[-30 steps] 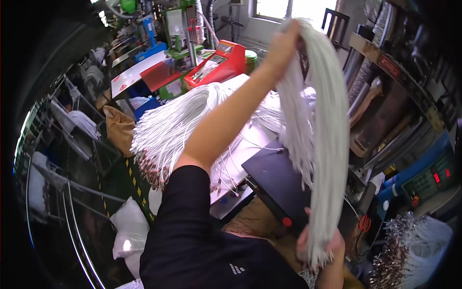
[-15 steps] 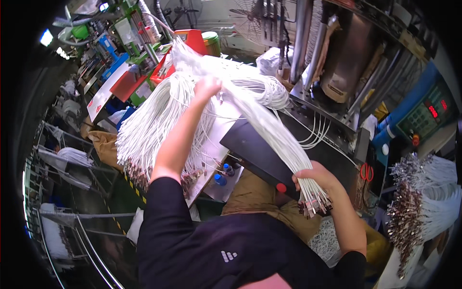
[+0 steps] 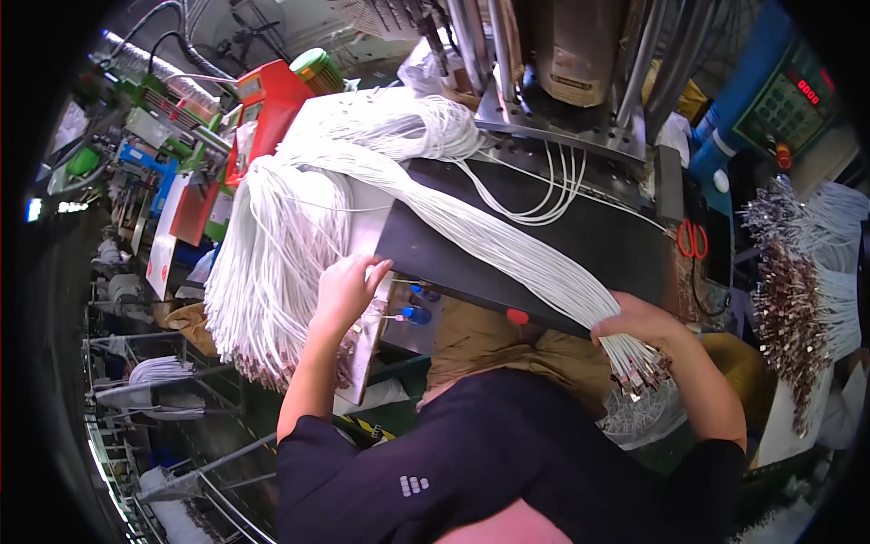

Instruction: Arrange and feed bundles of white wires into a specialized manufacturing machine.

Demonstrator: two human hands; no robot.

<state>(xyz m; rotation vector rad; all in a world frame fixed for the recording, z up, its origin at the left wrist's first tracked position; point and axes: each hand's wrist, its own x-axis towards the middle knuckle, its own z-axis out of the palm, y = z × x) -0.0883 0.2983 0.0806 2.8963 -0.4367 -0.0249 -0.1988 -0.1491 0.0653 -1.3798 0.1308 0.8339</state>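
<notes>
A long bundle of white cables (image 3: 489, 231) runs across the black worktop from the upper left to my right hand (image 3: 639, 322). That hand is closed round the bundle near its end, and the metal-tipped cable ends (image 3: 637, 370) stick out below it. My left hand (image 3: 346, 288) is raised beside the white table's near edge, right of a large hanging heap of white cables (image 3: 272, 245). Its thumb and forefinger are pinched together; what they hold, if anything, is too small to make out.
A steel press (image 3: 571, 118) stands at the back with several loose cables in front. Red scissors (image 3: 691, 239) lie at the right, near a control panel (image 3: 793, 100) and more bundled cables (image 3: 788, 299). Blue-capped bottles (image 3: 416, 315) sit below the table edge.
My left hand has let go of the cable bundle's upper part and come down toward me. The bundle now lies along the worktop, and my right hand has shifted right with its end.
</notes>
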